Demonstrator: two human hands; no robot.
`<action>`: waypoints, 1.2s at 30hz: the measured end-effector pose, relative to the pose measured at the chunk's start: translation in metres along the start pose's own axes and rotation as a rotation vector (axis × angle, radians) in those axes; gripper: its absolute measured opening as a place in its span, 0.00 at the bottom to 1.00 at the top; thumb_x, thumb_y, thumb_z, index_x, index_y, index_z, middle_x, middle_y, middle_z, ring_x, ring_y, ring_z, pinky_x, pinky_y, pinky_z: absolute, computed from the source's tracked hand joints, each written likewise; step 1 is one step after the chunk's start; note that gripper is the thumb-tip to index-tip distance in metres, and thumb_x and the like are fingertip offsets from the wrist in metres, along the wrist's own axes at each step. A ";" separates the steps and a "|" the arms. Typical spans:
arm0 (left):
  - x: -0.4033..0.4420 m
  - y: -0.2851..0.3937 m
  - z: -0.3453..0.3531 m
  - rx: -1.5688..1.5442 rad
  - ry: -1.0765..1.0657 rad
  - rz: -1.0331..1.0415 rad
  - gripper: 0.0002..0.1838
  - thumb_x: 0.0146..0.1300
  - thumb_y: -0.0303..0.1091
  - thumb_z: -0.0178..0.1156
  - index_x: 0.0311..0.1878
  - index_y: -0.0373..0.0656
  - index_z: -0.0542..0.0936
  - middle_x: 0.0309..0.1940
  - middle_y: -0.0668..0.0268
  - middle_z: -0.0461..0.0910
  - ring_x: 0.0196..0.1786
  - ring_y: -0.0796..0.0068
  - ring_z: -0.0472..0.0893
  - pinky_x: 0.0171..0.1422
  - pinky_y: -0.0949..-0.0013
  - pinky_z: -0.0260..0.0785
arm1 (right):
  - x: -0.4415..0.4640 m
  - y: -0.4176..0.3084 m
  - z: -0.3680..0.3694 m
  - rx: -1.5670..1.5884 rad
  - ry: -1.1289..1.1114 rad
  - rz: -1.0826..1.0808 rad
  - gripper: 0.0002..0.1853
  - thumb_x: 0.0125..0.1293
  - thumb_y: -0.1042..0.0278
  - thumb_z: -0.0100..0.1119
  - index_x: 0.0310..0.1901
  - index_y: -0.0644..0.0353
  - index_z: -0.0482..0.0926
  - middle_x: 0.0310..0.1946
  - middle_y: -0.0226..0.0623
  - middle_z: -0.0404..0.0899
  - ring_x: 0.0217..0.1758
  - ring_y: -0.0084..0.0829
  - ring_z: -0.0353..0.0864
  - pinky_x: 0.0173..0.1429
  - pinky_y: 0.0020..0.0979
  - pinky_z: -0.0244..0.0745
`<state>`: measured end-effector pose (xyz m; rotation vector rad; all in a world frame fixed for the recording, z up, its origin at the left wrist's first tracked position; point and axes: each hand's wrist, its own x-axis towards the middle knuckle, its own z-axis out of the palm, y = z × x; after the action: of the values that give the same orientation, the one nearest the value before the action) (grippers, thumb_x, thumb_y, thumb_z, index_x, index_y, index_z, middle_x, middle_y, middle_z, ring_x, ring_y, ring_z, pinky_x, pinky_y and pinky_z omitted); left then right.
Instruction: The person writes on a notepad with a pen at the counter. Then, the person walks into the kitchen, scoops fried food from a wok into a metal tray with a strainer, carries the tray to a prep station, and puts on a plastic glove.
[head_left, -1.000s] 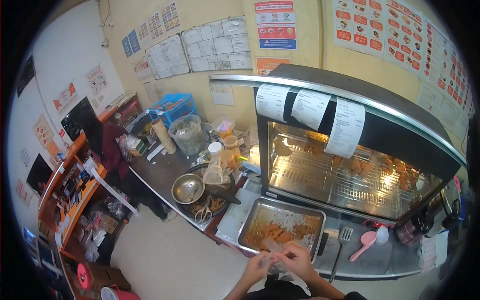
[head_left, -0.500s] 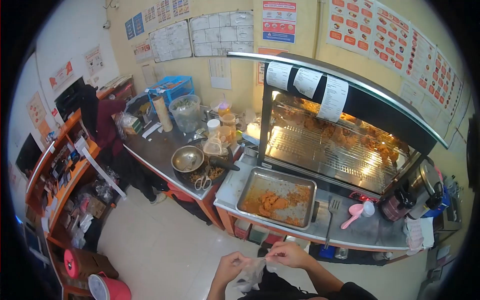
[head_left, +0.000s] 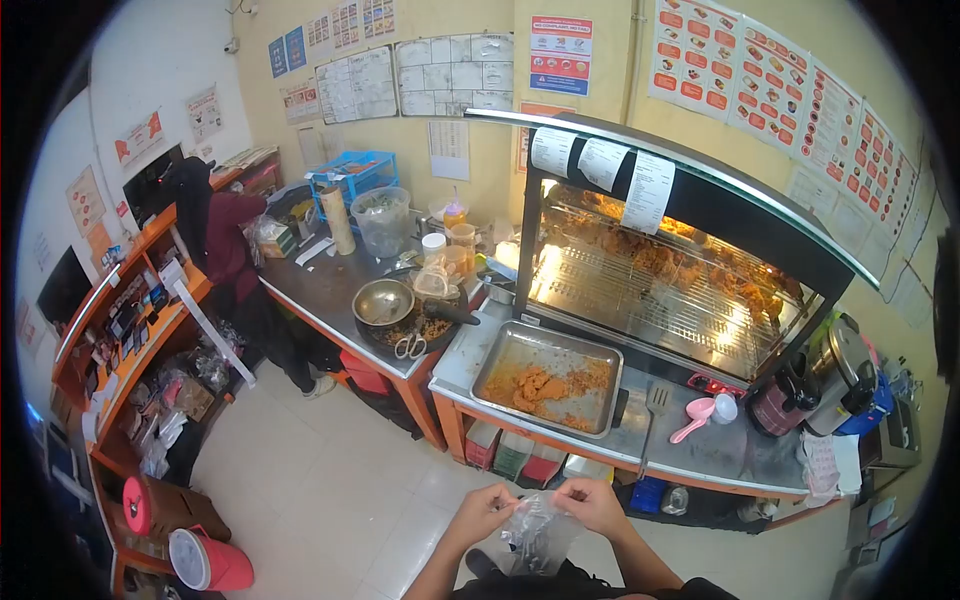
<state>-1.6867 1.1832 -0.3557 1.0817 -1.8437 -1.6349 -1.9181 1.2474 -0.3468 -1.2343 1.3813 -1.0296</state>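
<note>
A clear plastic bag point(head_left: 540, 535) hangs between my two hands in front of my body. My left hand point(head_left: 484, 514) pinches its upper left edge, fingers closed on the film. At the upper right edge, my right hand point(head_left: 591, 503) grips the plastic between thumb and fingers. The bag's top is stretched between them, and its lower part reaches down over my dark clothing. Past my hands, on the counter, lies a metal tray point(head_left: 612, 372) holding fried pieces and orange crumbs point(head_left: 538, 388).
Behind the tray stands a lit glass display warmer point(head_left: 660, 270) with fried pieces. A slotted turner point(head_left: 655, 410) and pink scoop point(head_left: 692, 418) lie to the right. A metal bowl point(head_left: 383, 302) and scissors point(head_left: 410, 345) sit leftward. A person point(head_left: 235, 240) stands at the far left counter.
My hands have moved slightly apart, and the bag between them is spread wider and hangs more fully. The view has shifted a little. The person at the left has turned slightly.
</note>
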 end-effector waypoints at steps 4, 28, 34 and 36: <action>-0.007 0.002 0.010 -0.201 -0.019 -0.042 0.08 0.64 0.29 0.60 0.44 0.36 0.81 0.34 0.68 0.82 0.38 0.83 0.77 0.44 0.75 0.70 | 0.005 0.028 0.009 0.148 0.073 0.005 0.08 0.68 0.69 0.58 0.33 0.64 0.82 0.22 0.26 0.79 0.27 0.17 0.76 0.36 0.22 0.72; -0.030 -0.008 0.037 -0.982 -0.105 -0.238 0.34 0.65 0.53 0.59 0.65 0.38 0.66 0.56 0.59 0.76 0.59 0.68 0.76 0.65 0.61 0.65 | -0.002 0.002 0.015 0.801 0.378 0.011 0.05 0.68 0.73 0.58 0.34 0.59 0.73 0.29 0.30 0.78 0.30 0.18 0.74 0.37 0.23 0.71; -0.021 -0.026 0.041 -0.645 -0.071 -0.174 0.11 0.68 0.37 0.59 0.44 0.40 0.79 0.36 0.69 0.80 0.39 0.80 0.77 0.47 0.75 0.68 | -0.003 0.000 0.009 0.875 0.441 -0.162 0.08 0.65 0.78 0.59 0.34 0.58 0.69 0.29 0.35 0.79 0.31 0.20 0.78 0.38 0.24 0.73; -0.019 -0.033 0.031 -0.655 -0.057 -0.094 0.10 0.68 0.38 0.58 0.36 0.41 0.79 0.30 0.71 0.79 0.33 0.82 0.76 0.41 0.78 0.67 | -0.003 0.004 0.004 0.854 0.472 -0.157 0.09 0.65 0.78 0.59 0.33 0.57 0.67 0.29 0.35 0.79 0.31 0.20 0.78 0.37 0.23 0.73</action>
<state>-1.6906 1.2176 -0.3908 0.8339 -1.1440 -2.1211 -1.9147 1.2509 -0.3507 -0.4724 0.9748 -1.8512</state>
